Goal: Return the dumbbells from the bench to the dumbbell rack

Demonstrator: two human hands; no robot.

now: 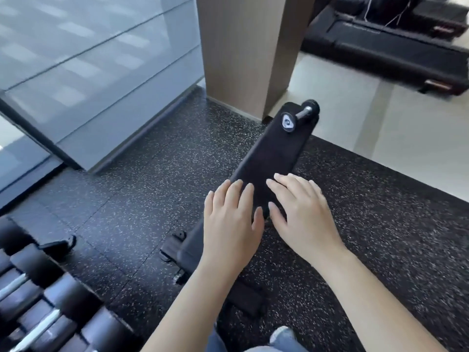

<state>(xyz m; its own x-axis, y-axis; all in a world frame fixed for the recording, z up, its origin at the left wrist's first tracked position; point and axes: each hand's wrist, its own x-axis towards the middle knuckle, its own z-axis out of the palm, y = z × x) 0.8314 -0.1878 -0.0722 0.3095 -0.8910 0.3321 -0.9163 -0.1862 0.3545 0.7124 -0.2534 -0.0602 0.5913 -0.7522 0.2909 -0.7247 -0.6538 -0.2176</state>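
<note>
Speckled rubber floor [142, 179], long black table [269, 153] with one dumbbell [299, 115] at its far end, my left grip [232, 217] and right grip [302, 212] spread flat and empty above the near end, dumbbell rack [38, 308] at lower left

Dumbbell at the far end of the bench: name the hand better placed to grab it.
Right, narrowly. Both hands are open and empty; the right hand reaches slightly farther up the bench than the left hand, on the side where the dumbbell handle points.
</note>
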